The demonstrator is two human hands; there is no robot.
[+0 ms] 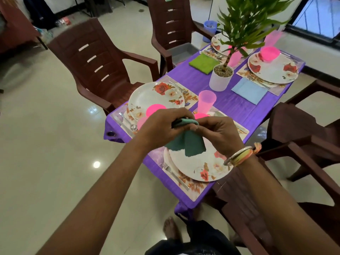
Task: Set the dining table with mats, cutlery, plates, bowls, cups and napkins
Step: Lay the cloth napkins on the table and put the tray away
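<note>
Nearly there, by the look of it: four places are laid on the purple cloth (pixel 230 105), each w/ a floral mat, a flowered plate and cutlery beside it. Both far places look finished. The green napkin (pixel 203 63) lies by the far-left plate (pixel 218 42) and the blue napkin (pixel 249 91) by the far-right plate (pixel 274 72), which carries a far bowl (pixel 270 53). A pink cup stands by each, though the potted plant (pixel 220 79) hides part of the far-left setting, so no bowl can be confirmed there. Near side: the left-side plate (pixel 152 95) has its own bowl (pixel 154 109) and, partly behind the hands, sthg pink that's prob. its cup. The near plate (pixel 200 167) has a fork (pixel 173 174) on its left, a near cup (pixel 207 100) beyond it and a sliver of pink bowl showing between the hands. No napkin lies at either near place yet. Left hand (pixel 161 128) and right hand (pixel 219 132) are both curled, fingers pinching the top of a teal napkin (pixel 189 144) that hangs above the near plate, seemingly clear of it — it looks doubled, or maybe two cloths together, can't tell which. What's left, I'd judge, is napkins for the two near places — this one goes down beside the near plate, then one for the left-side place
</note>
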